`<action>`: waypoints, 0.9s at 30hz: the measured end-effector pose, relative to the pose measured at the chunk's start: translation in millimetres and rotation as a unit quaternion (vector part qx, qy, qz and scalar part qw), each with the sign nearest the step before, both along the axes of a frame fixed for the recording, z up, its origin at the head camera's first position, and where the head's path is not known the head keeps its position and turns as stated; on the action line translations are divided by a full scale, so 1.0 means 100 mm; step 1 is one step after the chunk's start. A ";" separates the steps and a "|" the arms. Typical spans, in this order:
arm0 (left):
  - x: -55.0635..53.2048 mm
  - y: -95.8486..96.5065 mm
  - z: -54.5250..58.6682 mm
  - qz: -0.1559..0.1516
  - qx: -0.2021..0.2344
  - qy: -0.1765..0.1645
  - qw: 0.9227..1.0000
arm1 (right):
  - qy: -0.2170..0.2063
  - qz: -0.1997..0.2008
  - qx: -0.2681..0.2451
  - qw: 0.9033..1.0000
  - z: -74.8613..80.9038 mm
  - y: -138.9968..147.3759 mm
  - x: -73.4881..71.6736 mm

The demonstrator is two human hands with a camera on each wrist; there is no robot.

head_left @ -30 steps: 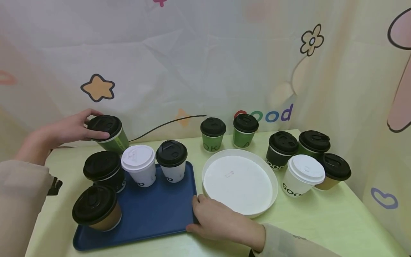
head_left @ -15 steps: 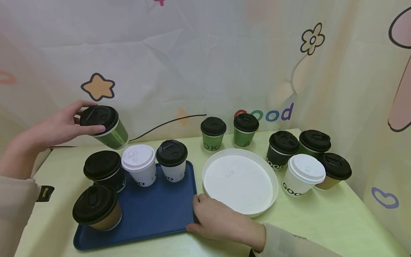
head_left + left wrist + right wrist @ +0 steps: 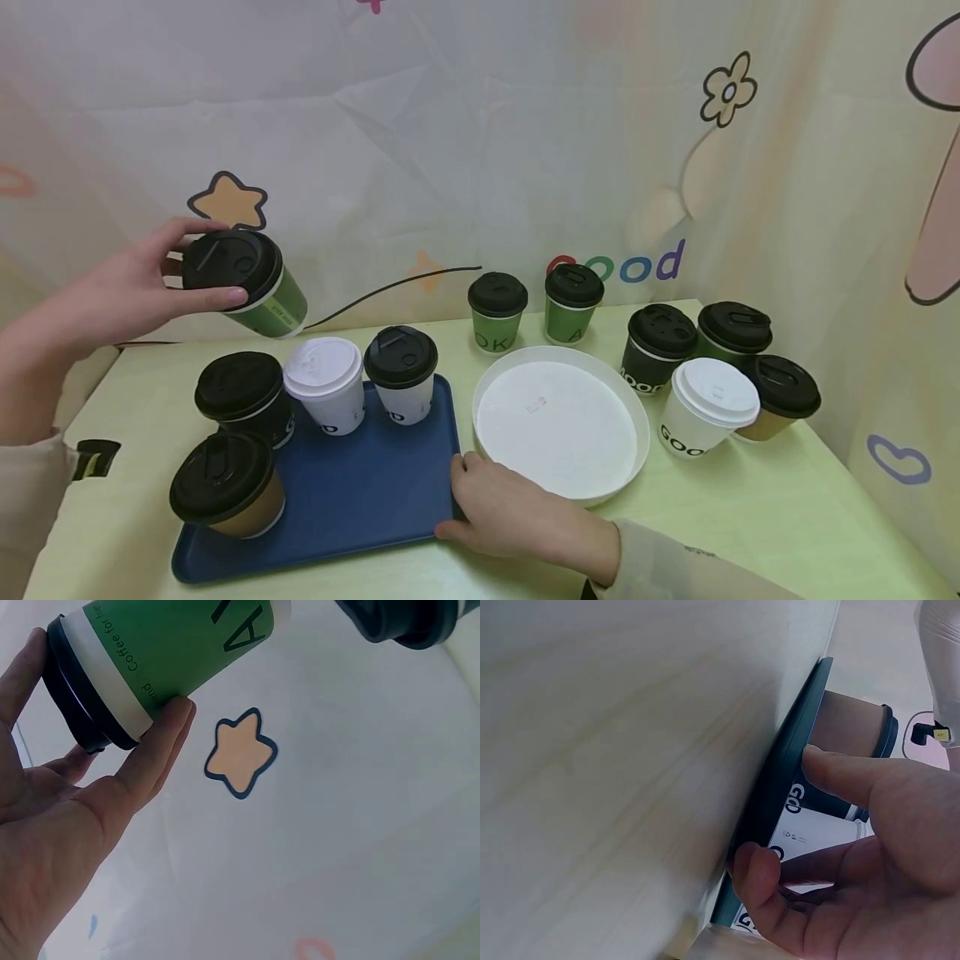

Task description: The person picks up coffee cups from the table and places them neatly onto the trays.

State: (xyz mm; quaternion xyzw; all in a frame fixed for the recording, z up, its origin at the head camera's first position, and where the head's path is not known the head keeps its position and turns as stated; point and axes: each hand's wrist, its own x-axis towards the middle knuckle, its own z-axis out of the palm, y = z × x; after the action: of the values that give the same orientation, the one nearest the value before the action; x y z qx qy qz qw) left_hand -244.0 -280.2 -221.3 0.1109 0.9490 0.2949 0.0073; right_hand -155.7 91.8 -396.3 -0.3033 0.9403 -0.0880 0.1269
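Note:
My left hand grips a green paper coffee cup around its black lid, in the air beyond the tray's back left corner. The cup tilts, its base pointing down to the right. In the left wrist view, the fingers and thumb spread around the lid end of the cup. My right hand holds the right edge of the blue tray, its thumb at the near corner. On the tray stand a black cup, a brown cup, a white-lidded white cup and a black-lidded white cup.
Right of the tray lies a round white tray. Two green cups stand behind it. Several more lidded cups cluster to its right, a white one in front. A patterned curtain hangs behind the table; a thin black cable runs across it.
My left hand has raised the green cup from behind the tray's back left corner, up and slightly to the left. The right hand and the tray stay in place.

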 end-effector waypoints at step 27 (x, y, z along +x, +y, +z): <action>0.65 0.52 0.00 -0.119 0.006 -0.026 0.993 | -0.005 0.002 0.007 1.000 0.01 0.00 -0.01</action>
State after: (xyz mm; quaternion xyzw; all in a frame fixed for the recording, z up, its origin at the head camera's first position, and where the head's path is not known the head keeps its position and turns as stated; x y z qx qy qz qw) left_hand -179.4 -228.0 -221.6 0.2156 0.9269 0.3001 0.0661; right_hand -156.2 91.7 -395.4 -0.3038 0.9396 -0.0831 0.1339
